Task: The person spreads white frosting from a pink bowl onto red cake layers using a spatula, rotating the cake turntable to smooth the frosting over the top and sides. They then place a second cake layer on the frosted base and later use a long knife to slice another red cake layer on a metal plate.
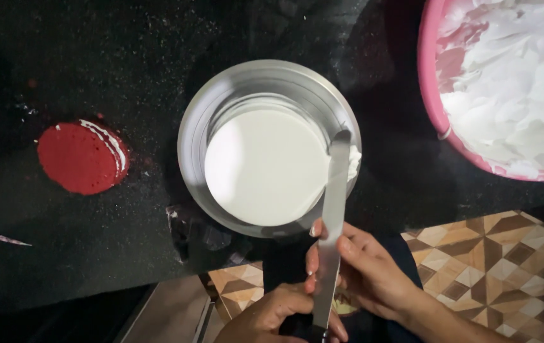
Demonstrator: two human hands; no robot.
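1. Two hands are recorded at the bottom edge of the view. The left hand (278, 317) is closed around the handle end of a long metal spatula (333, 209); the right hand (364, 267) is set just above it, its fingers (314, 257) pinching the blade from the side.
2. Spatula, position: the blade is held over the near right rim of a round metal turntable (191, 143), its tip beside a flat white disc (265, 166) lying on the turntable.
3. Spatula, orientation: the long axis runs almost straight away from the person, leaning slightly right; the rounded tip points away, towards the far side of the black surface (126, 51). A dab of white cream (354, 160) is seen at the tip.
4. Nearby items: a pink bowl (425, 70) of whipped white cream at the upper right, well apart from the turntable; a round red cake layer (80, 157) at the left, smeared with white along one edge.
5. Risks, as judged: cream could drop from the tip onto the dark surface or the patterned floor (494, 260) if the blade is tilted; the fingers on the blade could slip on the smooth metal; the disc could be shifted off centre if nudged by the tip.
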